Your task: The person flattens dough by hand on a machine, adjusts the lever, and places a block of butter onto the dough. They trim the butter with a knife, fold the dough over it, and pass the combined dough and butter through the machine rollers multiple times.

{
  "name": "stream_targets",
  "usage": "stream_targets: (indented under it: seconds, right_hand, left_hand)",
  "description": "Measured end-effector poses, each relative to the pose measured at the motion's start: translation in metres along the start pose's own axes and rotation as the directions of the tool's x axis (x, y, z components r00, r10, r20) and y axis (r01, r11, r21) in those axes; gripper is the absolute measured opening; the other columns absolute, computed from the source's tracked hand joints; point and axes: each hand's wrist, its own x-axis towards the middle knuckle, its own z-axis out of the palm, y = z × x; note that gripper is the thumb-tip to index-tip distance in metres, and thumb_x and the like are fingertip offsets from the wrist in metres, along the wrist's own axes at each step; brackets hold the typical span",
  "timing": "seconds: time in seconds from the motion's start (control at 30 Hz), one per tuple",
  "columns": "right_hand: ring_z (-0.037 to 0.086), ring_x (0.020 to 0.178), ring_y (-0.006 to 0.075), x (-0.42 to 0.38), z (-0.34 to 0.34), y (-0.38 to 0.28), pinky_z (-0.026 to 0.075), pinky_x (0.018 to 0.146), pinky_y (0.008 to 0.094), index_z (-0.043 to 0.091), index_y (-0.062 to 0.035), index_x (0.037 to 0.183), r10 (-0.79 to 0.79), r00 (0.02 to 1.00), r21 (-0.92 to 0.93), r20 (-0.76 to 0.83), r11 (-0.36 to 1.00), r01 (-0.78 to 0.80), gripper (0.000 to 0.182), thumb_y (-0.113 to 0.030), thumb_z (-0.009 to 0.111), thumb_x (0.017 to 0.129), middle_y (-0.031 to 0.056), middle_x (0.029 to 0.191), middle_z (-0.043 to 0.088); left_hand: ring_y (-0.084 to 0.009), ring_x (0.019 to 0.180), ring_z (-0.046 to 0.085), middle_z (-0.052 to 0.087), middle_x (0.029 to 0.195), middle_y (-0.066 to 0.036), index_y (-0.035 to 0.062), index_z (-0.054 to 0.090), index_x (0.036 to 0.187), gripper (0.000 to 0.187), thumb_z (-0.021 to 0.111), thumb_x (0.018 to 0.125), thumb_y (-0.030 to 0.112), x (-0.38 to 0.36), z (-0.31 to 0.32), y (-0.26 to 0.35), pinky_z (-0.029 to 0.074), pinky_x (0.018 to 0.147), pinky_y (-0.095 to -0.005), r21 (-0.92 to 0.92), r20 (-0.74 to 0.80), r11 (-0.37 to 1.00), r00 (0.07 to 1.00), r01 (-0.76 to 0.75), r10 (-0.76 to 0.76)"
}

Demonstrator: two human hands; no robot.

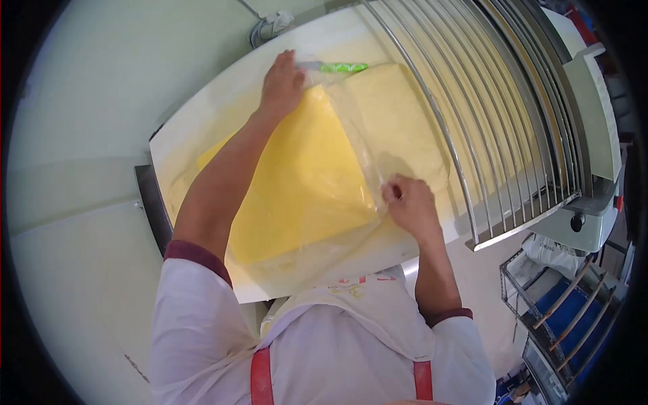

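A flat, bright yellow slab, perhaps butter, lies on the worktop with clear plastic sheet over it and past its edges. My left hand is at the slab's far edge, its fingers bent around the plastic near the far corner; the fingertips are partly hidden. At the slab's right corner, my right hand is closed in a pinch on the plastic's edge. A pale yellow dough sheet lies flat to the right of the slab. Beyond the slab rests a knife with a green handle, close to my left hand.
A metal bar guard slopes over the worktop's right side, part of a machine with a grey-white housing. A wall stands at the left. A metal rack with a blue surface is at the lower right.
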Motion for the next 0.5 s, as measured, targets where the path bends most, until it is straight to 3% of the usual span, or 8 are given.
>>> stream_targets:
  seconds: [0.03, 0.07, 0.1, 0.2, 0.3, 0.4, 0.5]
  right_hand:
    - [0.064, 0.068, 0.0334, -0.007, -0.005, -0.013, 0.049, 0.062, 0.0420, 0.061, -0.0065, 0.075, -0.070, 0.997, 0.048, 0.028, 0.996, 0.068, 0.016, -0.021, 0.060, 0.082, 0.0142, 0.070, 0.064]
    - [0.064, 0.068, 0.0339, -0.010, -0.006, -0.024, 0.049, 0.062, 0.0427, 0.061, -0.0070, 0.075, -0.136, 0.989, 0.098, 0.053, 0.987, 0.131, 0.013, -0.018, 0.059, 0.082, 0.0141, 0.070, 0.064]
    - [0.064, 0.067, 0.0335, -0.011, -0.003, -0.032, 0.049, 0.061, 0.0431, 0.061, -0.0067, 0.077, -0.223, 0.972, 0.105, 0.070, 0.971, 0.215, 0.012, -0.018, 0.058, 0.082, 0.0133, 0.069, 0.064]
    - [0.064, 0.066, 0.0322, -0.014, 0.015, -0.055, 0.048, 0.059, 0.0439, 0.060, -0.0058, 0.082, -0.414, 0.900, 0.069, 0.138, 0.910, 0.408, 0.011, -0.016, 0.057, 0.083, 0.0117, 0.068, 0.064]
    - [0.063, 0.066, 0.0319, -0.010, 0.028, -0.067, 0.048, 0.058, 0.0438, 0.058, -0.0044, 0.083, -0.469, 0.862, -0.034, 0.193, 0.874, 0.484, 0.010, -0.014, 0.056, 0.084, 0.0122, 0.068, 0.063]
    - [0.063, 0.067, 0.0323, -0.012, 0.027, -0.078, 0.047, 0.059, 0.0435, 0.056, -0.0034, 0.081, -0.489, 0.843, -0.018, 0.225, 0.863, 0.506, 0.010, -0.013, 0.056, 0.084, 0.0130, 0.068, 0.062]
    - [0.063, 0.068, 0.0321, -0.015, 0.029, -0.096, 0.047, 0.059, 0.0438, 0.056, -0.0039, 0.081, -0.554, 0.802, 0.002, 0.222, 0.823, 0.568, 0.009, -0.013, 0.056, 0.083, 0.0127, 0.069, 0.062]
  left_hand:
    - [-0.0312, 0.130, 0.044, 0.049, 0.138, -0.017, 0.0014, 0.047, 0.134, 0.058, 0.043, 0.096, 0.045, 0.013, -0.021, 0.018, 0.033, 0.109, -0.0442, -0.049, 0.137, 0.976, 0.969, 0.213, -0.204]
    - [-0.0317, 0.125, 0.049, 0.055, 0.131, -0.018, 0.0021, 0.053, 0.129, 0.058, 0.045, 0.095, 0.048, 0.028, -0.059, 0.053, 0.037, 0.105, -0.0439, -0.067, 0.282, 0.905, 0.878, 0.419, -0.386]
    - [-0.0321, 0.120, 0.055, 0.060, 0.124, -0.019, 0.0029, 0.059, 0.124, 0.058, 0.048, 0.093, 0.051, 0.036, -0.076, 0.076, 0.042, 0.101, -0.0435, -0.051, 0.425, 0.791, 0.730, 0.610, -0.536]
    - [-0.0313, 0.097, 0.066, 0.070, 0.096, -0.016, 0.0058, 0.069, 0.105, 0.050, 0.057, 0.088, 0.052, 0.051, -0.039, 0.079, 0.050, 0.086, -0.0416, 0.237, 0.472, 0.801, 0.656, 0.549, -0.589]
    - [-0.0305, 0.085, 0.066, 0.070, 0.089, -0.017, 0.0051, 0.068, 0.099, 0.044, 0.060, 0.086, 0.046, 0.053, -0.033, 0.079, 0.052, 0.080, -0.0412, -0.036, 0.515, 0.822, 0.715, 0.569, -0.473]
    - [-0.0177, 0.066, 0.060, 0.064, 0.077, -0.008, 0.0026, 0.066, 0.079, 0.026, 0.060, 0.091, 0.025, 0.035, -0.042, 0.053, 0.050, 0.066, -0.0300, -0.268, 0.229, 0.895, 0.926, 0.356, -0.299]
    - [-0.0147, 0.064, 0.059, 0.062, 0.077, -0.004, 0.0029, 0.066, 0.087, 0.012, 0.057, 0.091, 0.011, -0.008, -0.047, -0.003, 0.049, 0.062, -0.0263, -0.847, 0.086, 0.484, 0.954, 0.222, -0.288]
